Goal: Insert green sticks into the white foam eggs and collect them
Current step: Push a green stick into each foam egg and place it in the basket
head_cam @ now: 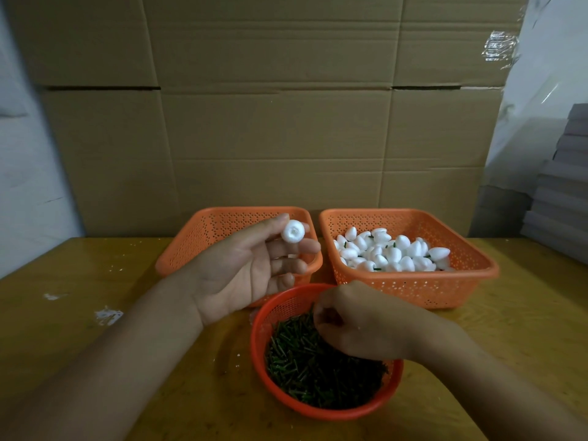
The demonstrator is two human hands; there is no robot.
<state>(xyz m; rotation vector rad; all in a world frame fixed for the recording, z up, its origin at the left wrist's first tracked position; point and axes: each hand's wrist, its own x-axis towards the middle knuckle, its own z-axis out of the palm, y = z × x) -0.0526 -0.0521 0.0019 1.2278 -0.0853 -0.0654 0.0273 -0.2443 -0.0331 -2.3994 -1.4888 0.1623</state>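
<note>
Behind everything you work on stands a wall of flattened cardboard (273, 116), well beyond both your hands. Under your forearms lies the yellow wooden bench (95, 345), flecked with white crumbs to the left of your left hand (245, 275).

Just beyond your right hand (359, 326) sits the right orange basket (413, 288), rectangular and perforated, holding a heap of finished eggs (391, 253), white foam pieces with short green stems showing between them. Behind and partly under your left hand sits the left orange basket (197, 237), the same shape; your palm hides most of its inside, so you cannot tell what lies in it.

Directly below your right hand is the round red basket (264, 345), nearest to you, filled with green sticks (318, 374) lying in a loose dark pile.

Your left hand is raised, palm turned toward you, and pinches a single white foam egg (293, 231) between thumb tip and fingertips, its flat end with a small dimple facing you; the other fingers curl loosely below it. Your right hand reaches down into the round basket with its fingers curled and bunched at the far edge of the stick pile. Whether they actually grip a stick is hidden by the back of the hand.
</note>
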